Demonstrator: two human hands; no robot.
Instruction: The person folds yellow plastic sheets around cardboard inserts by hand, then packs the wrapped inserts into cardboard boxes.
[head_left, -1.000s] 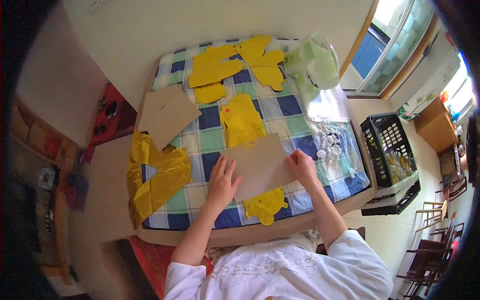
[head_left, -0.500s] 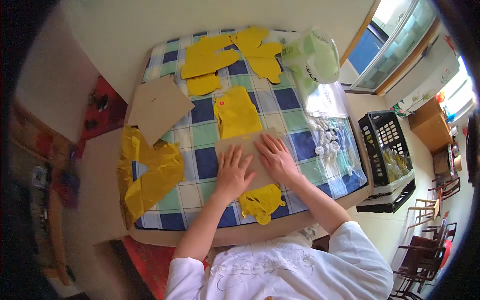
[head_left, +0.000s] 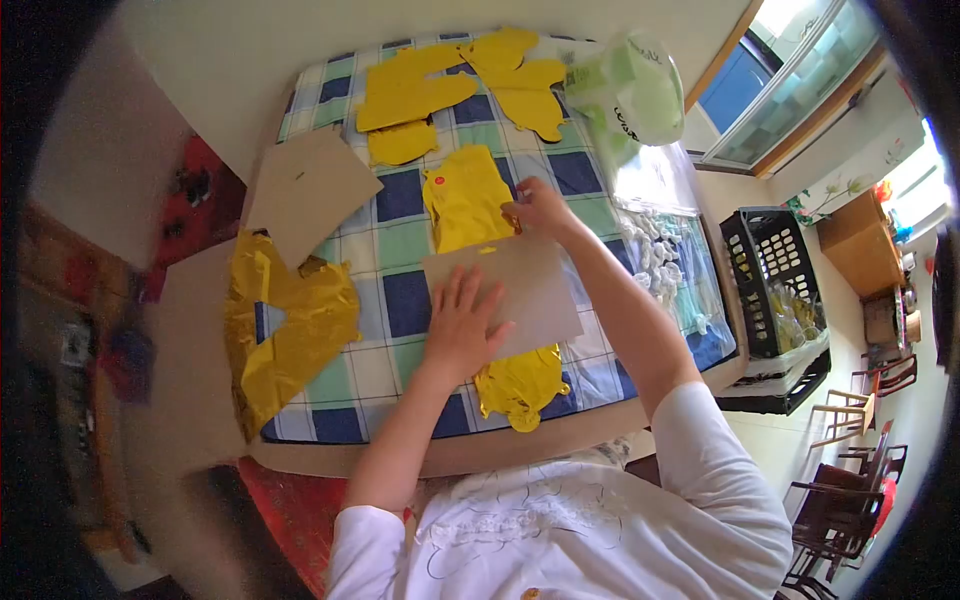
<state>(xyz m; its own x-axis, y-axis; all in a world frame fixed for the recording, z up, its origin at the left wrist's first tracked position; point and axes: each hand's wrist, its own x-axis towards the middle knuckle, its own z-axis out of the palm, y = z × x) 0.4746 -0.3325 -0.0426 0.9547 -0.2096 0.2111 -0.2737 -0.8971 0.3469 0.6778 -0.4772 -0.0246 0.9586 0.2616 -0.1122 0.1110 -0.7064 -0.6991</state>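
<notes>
A grey-brown cardboard sheet (head_left: 545, 300) lies across the middle of a flat yellow foil piece (head_left: 465, 200), which looks like a deflated foil balloon. One end of the foil, with a red round mark, extends beyond the cardboard; the crinkled other end (head_left: 522, 388) shows on the near side. My left hand (head_left: 465, 325) rests flat on the cardboard with its fingers spread. Just past the cardboard's far edge, my right hand (head_left: 542, 208) has its fingertips closed on the right edge of the yellow foil.
More yellow foil pieces (head_left: 415, 100) lie at the bed's far side. Another cardboard sheet (head_left: 305, 195) and a crumpled gold foil piece (head_left: 300, 330) are at left. A green-white plastic bag (head_left: 635, 95) and white bundles (head_left: 655, 250) lie right. Black crates (head_left: 775, 280) stand beside the bed.
My right hand has left the cardboard and moved up to the foil's right edge, closing its fingers there. The left hand stays flat on the cardboard.
</notes>
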